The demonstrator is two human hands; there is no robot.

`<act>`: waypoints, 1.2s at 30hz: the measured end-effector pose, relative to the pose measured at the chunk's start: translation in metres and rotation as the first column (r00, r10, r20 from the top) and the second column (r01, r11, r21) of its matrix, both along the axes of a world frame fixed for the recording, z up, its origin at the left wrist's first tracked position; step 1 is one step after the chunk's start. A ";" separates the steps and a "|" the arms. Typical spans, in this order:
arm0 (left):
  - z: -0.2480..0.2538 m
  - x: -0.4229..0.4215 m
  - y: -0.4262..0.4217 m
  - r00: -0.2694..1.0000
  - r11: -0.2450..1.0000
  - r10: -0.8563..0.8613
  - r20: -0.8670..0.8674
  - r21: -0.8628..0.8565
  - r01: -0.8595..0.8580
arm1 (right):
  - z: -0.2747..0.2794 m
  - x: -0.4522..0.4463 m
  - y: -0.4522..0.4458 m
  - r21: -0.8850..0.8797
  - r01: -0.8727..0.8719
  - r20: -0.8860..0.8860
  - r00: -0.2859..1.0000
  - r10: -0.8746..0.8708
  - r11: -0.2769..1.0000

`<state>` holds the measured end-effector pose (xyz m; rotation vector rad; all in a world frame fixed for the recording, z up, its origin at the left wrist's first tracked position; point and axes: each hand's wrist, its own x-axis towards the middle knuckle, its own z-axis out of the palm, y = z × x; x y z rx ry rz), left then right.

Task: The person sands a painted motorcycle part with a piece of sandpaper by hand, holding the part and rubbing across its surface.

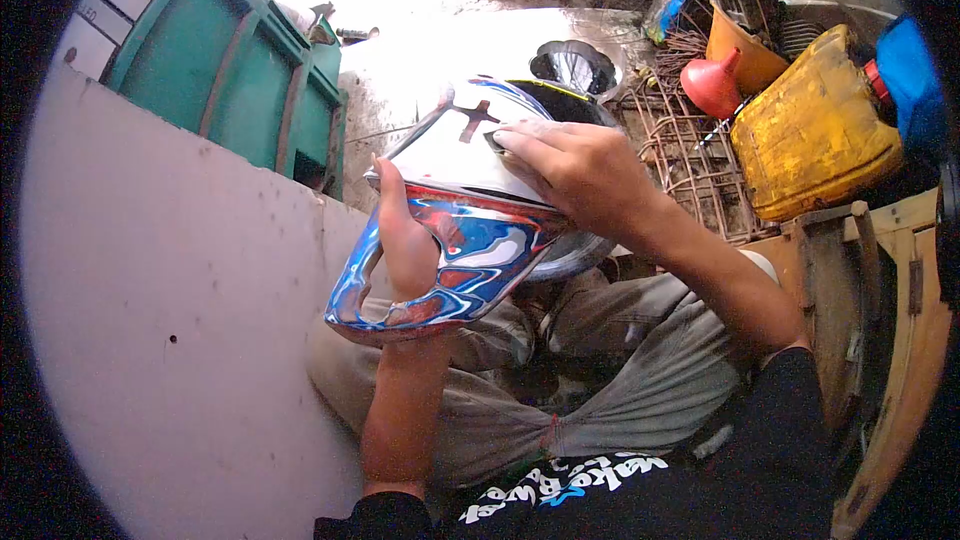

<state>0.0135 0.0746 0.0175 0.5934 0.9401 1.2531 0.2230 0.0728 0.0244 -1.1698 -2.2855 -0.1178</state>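
Note:
A full-face helmet (480, 250) is held tilted above my lap, with a white top and blue, red and white swirls on its lower part. My left hand (405, 240) supports it through an opening, the thumb resting along the outside edge and the other fingers hidden. On the white top, my right hand (575, 165) presses with its fingers close together. A small dark bit shows at those fingertips; I cannot make out whether it is a held piece or a mark. Near them is a dark cross-shaped patch (476, 118) on the shell.
Behind the helmet, a dark scalloped bowl (572, 68) stands on the floor, and a round basin (575, 258) shows partly below it. At right are a metal rack (690, 155), a red funnel (712, 85) and a yellow jerrycan (815, 130). A pale panel (190, 290) and green cabinet (235, 70) border the left.

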 end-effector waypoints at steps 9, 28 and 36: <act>0.016 0.005 -0.008 0.989 0.999 -0.032 0.142 0.044 0.026 | 0.011 -0.006 -0.010 -0.003 -0.046 0.018 0.999 0.046 0.999; 0.011 -0.003 0.004 0.979 0.990 0.138 0.148 -0.053 -0.132 | 0.005 0.005 -0.008 -0.071 -0.076 -0.040 0.997 0.073 0.995; -0.003 -0.007 0.002 0.990 0.991 0.116 0.075 0.050 -0.120 | 0.004 0.016 -0.002 -0.154 -0.017 -0.031 0.999 0.012 0.988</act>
